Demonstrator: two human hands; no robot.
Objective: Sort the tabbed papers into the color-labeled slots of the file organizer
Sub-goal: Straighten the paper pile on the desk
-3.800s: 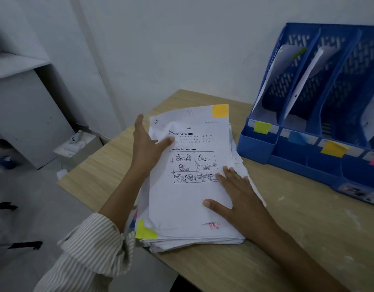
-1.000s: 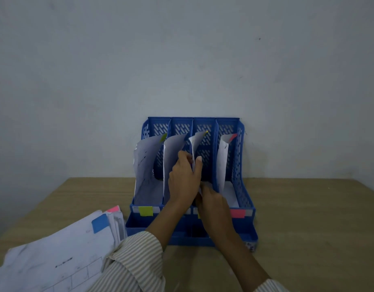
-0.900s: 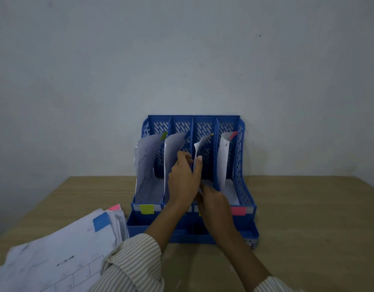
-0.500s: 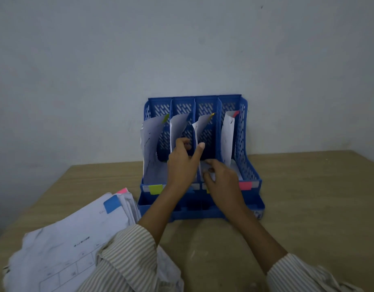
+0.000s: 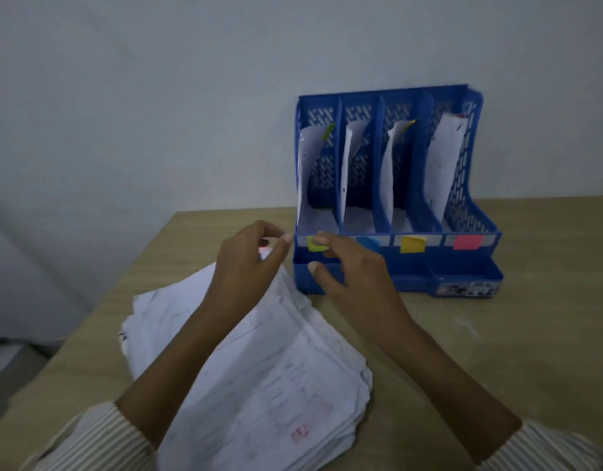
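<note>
The blue file organizer [image 5: 463, 266] stands at the back of the table with four slots labelled green [image 5: 314, 244], blue [image 5: 368, 241], yellow [image 5: 412, 244] and pink [image 5: 466, 242]. One curled sheet stands in each slot. The stack of tabbed papers [image 5: 259, 362] lies in front of it on the left. My left hand [image 5: 249, 263] hovers over the stack's far corner, fingers loosely curled, and a pink tab [image 5: 264, 249] shows between finger and thumb. My right hand [image 5: 351, 270] is in front of the green label, fingers relaxed, holding nothing.
A bare white wall rises behind the wooden table [image 5: 497, 351]. The table's left edge runs close beside the paper stack, with floor below it. My striped sleeves [image 5: 89, 440] enter from the bottom corners.
Both hands have drawn back out of the organizer's yellow slot, leaving a sheet there, and have come down to the stack's far corner. The view has turned left and down.
</note>
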